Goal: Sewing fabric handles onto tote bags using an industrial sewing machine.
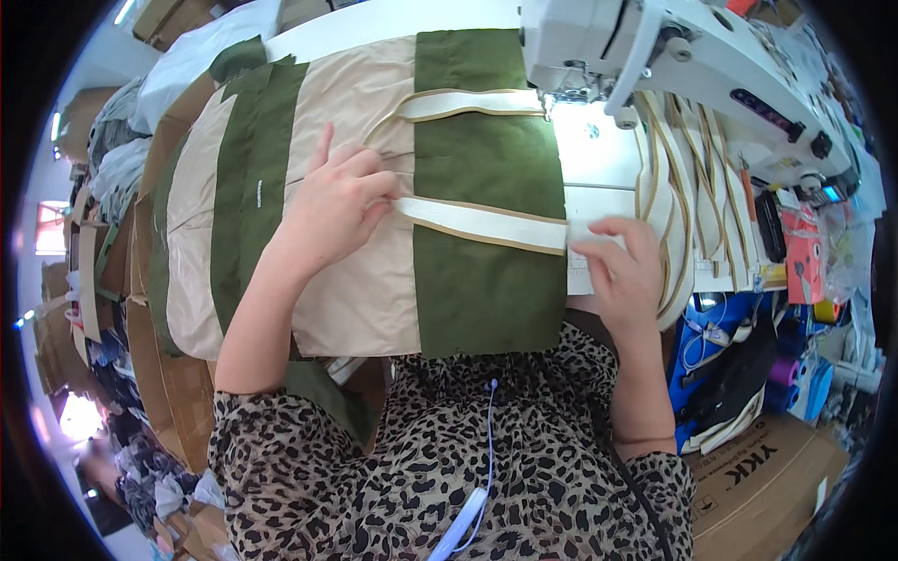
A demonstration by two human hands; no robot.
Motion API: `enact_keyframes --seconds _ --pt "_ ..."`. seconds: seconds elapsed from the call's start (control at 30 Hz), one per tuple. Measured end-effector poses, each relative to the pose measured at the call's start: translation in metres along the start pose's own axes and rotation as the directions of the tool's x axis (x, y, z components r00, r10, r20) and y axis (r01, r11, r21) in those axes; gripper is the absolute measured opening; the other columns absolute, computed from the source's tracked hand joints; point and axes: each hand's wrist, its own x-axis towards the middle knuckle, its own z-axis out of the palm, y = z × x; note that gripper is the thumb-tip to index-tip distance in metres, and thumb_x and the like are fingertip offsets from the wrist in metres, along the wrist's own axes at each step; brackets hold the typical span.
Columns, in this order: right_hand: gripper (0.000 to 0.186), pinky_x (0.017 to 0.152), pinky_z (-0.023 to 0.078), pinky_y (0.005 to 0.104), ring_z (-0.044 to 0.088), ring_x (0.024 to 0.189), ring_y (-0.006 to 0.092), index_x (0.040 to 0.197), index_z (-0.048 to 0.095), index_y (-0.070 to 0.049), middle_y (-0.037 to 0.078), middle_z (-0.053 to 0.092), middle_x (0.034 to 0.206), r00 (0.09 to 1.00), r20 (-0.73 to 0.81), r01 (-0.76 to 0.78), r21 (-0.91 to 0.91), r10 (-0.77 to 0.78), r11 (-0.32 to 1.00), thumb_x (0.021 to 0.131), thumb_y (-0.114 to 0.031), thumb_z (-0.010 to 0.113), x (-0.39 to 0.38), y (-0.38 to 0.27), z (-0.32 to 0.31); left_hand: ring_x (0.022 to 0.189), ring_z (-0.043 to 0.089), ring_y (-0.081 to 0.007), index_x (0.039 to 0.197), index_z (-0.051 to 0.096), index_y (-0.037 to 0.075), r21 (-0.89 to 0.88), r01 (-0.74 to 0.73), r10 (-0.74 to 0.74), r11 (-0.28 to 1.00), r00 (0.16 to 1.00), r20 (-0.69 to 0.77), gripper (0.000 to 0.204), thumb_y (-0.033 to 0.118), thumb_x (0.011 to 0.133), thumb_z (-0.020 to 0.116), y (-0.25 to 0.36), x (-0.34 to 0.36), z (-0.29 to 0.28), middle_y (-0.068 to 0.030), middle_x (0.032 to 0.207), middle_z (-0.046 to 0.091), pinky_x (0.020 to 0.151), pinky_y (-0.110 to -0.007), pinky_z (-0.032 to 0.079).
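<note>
A panel of green and beige fabric (pixel 486 313) lies across the sewing table. Two white straps with tan edges cross its green band: a far strap (pixel 468 104), whose right end is by the needle area of the sewing machine (pixel 599 47), and a near strap (pixel 486 224). My left hand (pixel 332 201) rests over the beige part, thumb and fingers closed on the left end of the near strap. Just past that strap's right end, at the fabric's edge, my right hand (pixel 629 271) is slightly blurred, its fingers curved and apart with nothing visible between them.
More tan-edged straps (pixel 669 187) hang in loops right of the machine bed. An open cardboard box (pixel 173 393) stands at the left, another carton (pixel 767 486) at the lower right. Beside the straps are a black tool (pixel 771 226) and purple thread spools (pixel 784 370).
</note>
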Motion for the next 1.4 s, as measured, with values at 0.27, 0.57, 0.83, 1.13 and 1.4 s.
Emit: enact_keyframes --seconds 0.27,0.57,0.83,1.13,1.4 --pt "0.016 0.084 0.045 0.0384 0.06 0.098 0.026 0.091 0.072 -0.01 0.005 0.063 0.1 0.988 0.141 -0.055 -0.034 0.06 0.998 0.079 0.0 0.068 0.001 0.006 0.02 0.129 0.054 -0.0273 0.111 0.068 0.008 -0.344 -0.348 0.317 0.872 0.937 -0.144 0.034 0.004 0.077 0.07 0.095 0.035 0.048 -0.0091 0.131 0.06 0.113 -0.051 0.041" --pt "0.044 0.107 0.04 0.0482 0.056 0.123 0.0286 0.115 0.069 -0.011 0.007 0.062 0.127 0.968 0.251 -0.001 0.028 -0.006 1.0 0.073 0.002 0.066 -0.038 -0.013 -0.007 0.108 0.06 -0.0191 0.111 0.07 0.016 -0.143 -0.215 0.192 0.966 0.969 -0.158 0.033 0.009 0.078 0.069 0.089 0.034 0.074 0.0014 0.132 0.063 0.083 -0.035 0.044" --pt "0.049 0.11 0.037 0.0464 0.054 0.125 0.0255 0.12 0.068 -0.016 0.003 0.06 0.134 0.976 0.213 0.072 -0.155 -0.037 0.985 0.072 -0.007 0.07 -0.052 -0.012 0.011 0.116 0.057 -0.0227 0.107 0.066 0.012 -0.023 -0.238 0.23 0.971 0.957 -0.178 0.03 0.006 0.078 0.068 0.086 0.038 0.074 0.0018 0.137 0.062 0.09 -0.039 0.045" --pt "0.047 0.108 0.038 0.046 0.055 0.123 0.0253 0.117 0.069 -0.016 0.004 0.061 0.131 0.983 0.182 0.04 -0.116 -0.018 0.993 0.071 -0.011 0.071 -0.053 -0.012 0.011 0.114 0.059 -0.0208 0.11 0.067 0.012 -0.082 -0.284 0.264 0.955 0.944 -0.197 0.028 0.01 0.082 0.07 0.087 0.044 0.085 0.0017 0.133 0.063 0.085 -0.035 0.045" --pt "0.045 0.107 0.038 0.046 0.055 0.123 0.0253 0.117 0.069 -0.016 0.004 0.061 0.132 0.984 0.178 0.046 -0.11 -0.026 0.993 0.072 -0.012 0.07 -0.053 -0.011 0.012 0.108 0.058 -0.0197 0.116 0.072 0.019 -0.139 -0.242 0.209 0.96 0.954 -0.216 0.038 0.008 0.08 0.071 0.091 0.043 0.084 0.0037 0.129 0.065 0.086 -0.037 0.045"
